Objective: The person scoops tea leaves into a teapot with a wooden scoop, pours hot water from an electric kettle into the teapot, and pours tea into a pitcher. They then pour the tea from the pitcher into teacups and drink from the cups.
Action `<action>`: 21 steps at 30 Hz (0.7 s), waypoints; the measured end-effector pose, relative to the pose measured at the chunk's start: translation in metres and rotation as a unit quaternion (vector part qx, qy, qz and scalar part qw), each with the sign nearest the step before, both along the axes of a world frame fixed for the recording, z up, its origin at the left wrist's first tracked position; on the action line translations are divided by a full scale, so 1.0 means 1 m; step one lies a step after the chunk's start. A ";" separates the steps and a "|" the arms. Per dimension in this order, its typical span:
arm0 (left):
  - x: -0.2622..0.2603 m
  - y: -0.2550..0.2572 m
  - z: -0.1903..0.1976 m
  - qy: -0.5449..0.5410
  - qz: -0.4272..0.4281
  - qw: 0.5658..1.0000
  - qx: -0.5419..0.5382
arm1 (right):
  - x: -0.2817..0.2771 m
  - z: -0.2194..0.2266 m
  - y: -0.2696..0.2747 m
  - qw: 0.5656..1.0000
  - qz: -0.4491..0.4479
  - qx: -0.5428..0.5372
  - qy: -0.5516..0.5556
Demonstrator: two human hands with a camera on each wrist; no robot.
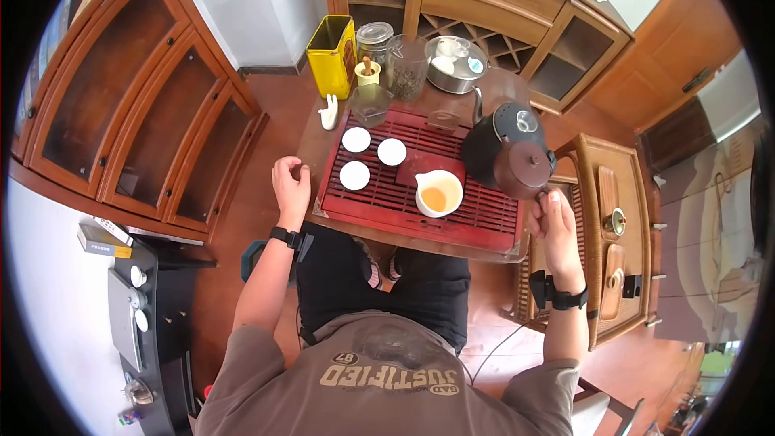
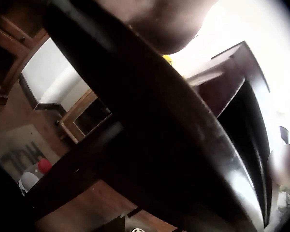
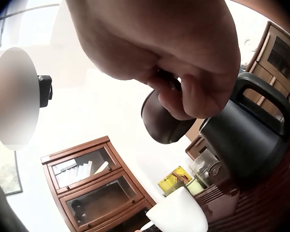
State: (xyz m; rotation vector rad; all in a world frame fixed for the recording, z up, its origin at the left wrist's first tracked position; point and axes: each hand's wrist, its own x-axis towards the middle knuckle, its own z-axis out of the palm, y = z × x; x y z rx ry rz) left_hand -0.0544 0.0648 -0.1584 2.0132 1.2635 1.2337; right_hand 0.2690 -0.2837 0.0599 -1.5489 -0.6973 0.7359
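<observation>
My right hand [image 1: 559, 230] grips the handle of a dark brown clay teapot [image 1: 525, 169], held up at the right end of the red slatted tea tray [image 1: 387, 215]. In the right wrist view the fingers [image 3: 195, 99] curl at the teapot's handle, and the teapot body [image 3: 166, 121] shows partly behind them. A white pitcher [image 1: 428, 207] with amber liquid stands on the tray, left of the teapot. Three small white cups [image 1: 354, 176] sit on its left part. Holding nothing, my left hand [image 1: 291, 187] is by the table's left edge, fingers loosely bent.
A black kettle [image 1: 478, 149] stands just behind the teapot. Along the back are a yellow tin [image 1: 331, 60], glass jars [image 1: 406, 69], a steel pot [image 1: 457, 77] and a glass vessel [image 1: 370, 105]. A white figurine [image 1: 328, 112] is at the left. A wicker stand [image 1: 593, 274] is at the right.
</observation>
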 end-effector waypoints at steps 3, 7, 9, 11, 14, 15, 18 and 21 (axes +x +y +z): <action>0.000 -0.001 -0.001 0.044 0.007 0.998 0.038 | 0.000 -0.006 -0.001 1.000 0.004 -0.005 -0.007; 0.001 -0.008 0.011 0.085 0.019 0.996 0.030 | 0.001 -0.018 0.005 0.999 0.019 0.032 0.017; 0.004 -0.010 0.011 0.106 0.033 0.993 0.047 | 0.004 -0.020 0.004 0.999 0.029 0.032 0.018; 0.004 -0.009 0.010 0.110 0.031 0.992 0.058 | 0.004 -0.022 0.004 0.999 0.028 0.035 0.020; 0.003 -0.006 0.007 0.121 0.023 0.990 0.070 | -0.005 -0.015 0.006 1.000 0.011 0.018 0.005; 0.003 -0.006 0.006 0.114 0.019 0.991 0.063 | -0.007 -0.015 0.008 1.000 0.003 0.026 0.018; 0.006 -0.011 0.012 0.111 0.021 0.993 0.032 | -0.005 -0.016 0.006 0.999 -0.004 0.032 0.024; 0.006 -0.011 0.013 0.114 0.016 0.993 0.024 | -0.006 -0.019 0.006 1.000 0.011 0.020 0.010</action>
